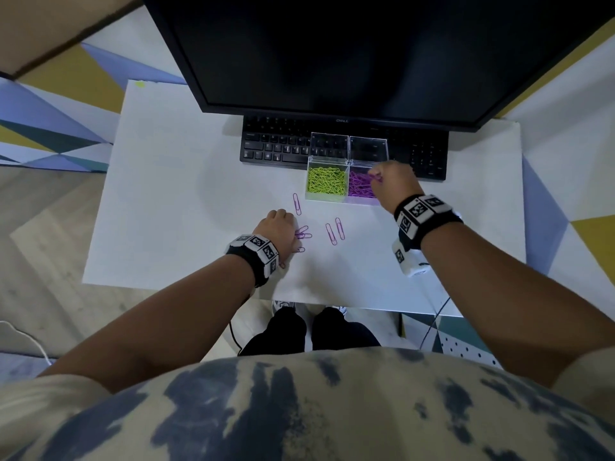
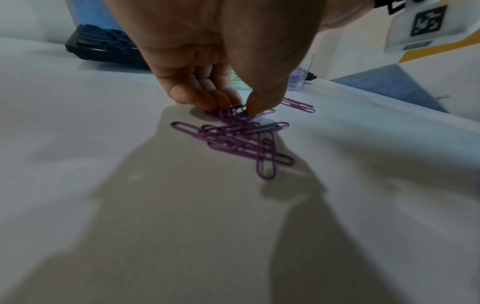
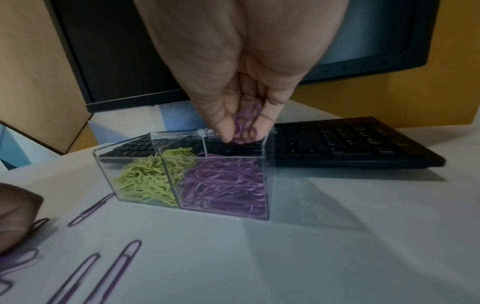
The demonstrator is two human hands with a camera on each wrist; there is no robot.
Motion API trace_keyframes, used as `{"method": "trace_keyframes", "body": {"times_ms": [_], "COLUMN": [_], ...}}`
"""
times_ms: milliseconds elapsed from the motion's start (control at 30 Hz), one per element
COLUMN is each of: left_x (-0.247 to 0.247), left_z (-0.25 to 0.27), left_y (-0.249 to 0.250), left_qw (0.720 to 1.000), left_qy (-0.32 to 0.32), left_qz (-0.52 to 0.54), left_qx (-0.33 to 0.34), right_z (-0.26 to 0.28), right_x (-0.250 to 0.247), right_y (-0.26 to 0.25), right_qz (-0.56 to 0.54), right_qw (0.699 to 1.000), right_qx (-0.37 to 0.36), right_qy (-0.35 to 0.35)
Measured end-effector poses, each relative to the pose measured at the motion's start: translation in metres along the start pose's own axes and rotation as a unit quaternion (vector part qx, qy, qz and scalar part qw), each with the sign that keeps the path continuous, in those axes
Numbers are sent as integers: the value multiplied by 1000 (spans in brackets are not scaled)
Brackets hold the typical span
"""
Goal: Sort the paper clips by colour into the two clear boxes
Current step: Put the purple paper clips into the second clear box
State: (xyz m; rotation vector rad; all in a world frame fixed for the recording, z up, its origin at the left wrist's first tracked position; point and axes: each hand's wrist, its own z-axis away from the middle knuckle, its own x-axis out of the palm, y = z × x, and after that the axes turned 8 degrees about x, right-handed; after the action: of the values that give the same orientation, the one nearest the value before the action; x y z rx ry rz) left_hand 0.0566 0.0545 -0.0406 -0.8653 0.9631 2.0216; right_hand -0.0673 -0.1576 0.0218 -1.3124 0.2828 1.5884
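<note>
Two clear boxes stand side by side on the white table. The left box (image 1: 324,194) (image 3: 137,181) holds green paper clips. The right box (image 1: 361,199) (image 3: 266,185) holds purple ones. My right hand (image 1: 379,178) (image 3: 242,131) hovers over the right box and pinches a few purple clips (image 3: 245,119). My left hand (image 1: 293,232) (image 2: 241,107) is down on the table, its fingertips pinching into a small heap of purple clips (image 2: 239,139) (image 1: 303,233). Three more purple clips (image 1: 335,231) (image 1: 297,203) lie loose nearby.
A black keyboard (image 1: 276,144) (image 3: 350,142) lies just behind the boxes, under a dark monitor (image 1: 366,54). Both box lids (image 1: 349,146) stand up at the back. The table's front edge (image 1: 332,302) is close to my body.
</note>
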Motion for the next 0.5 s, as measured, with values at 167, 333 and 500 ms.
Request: {"method": "trace_keyframes", "body": {"times_ms": [167,333,500], "left_x": [0,-2,-5], "left_z": [1,1,3], "left_y": [5,11,11], "left_qw": [999,998,997], "left_qy": [0,12,24], "left_qz": [-16,-15,-29], "left_qx": [36,52,67], "right_z": [19,57,58], "right_x": [19,68,95], "right_y": [-19,-20,-16], "right_qz": [-39,26,63], "right_qw": [997,999,995], "right_qx": [-41,-5,55], "right_qy": [55,-34,-60]}}
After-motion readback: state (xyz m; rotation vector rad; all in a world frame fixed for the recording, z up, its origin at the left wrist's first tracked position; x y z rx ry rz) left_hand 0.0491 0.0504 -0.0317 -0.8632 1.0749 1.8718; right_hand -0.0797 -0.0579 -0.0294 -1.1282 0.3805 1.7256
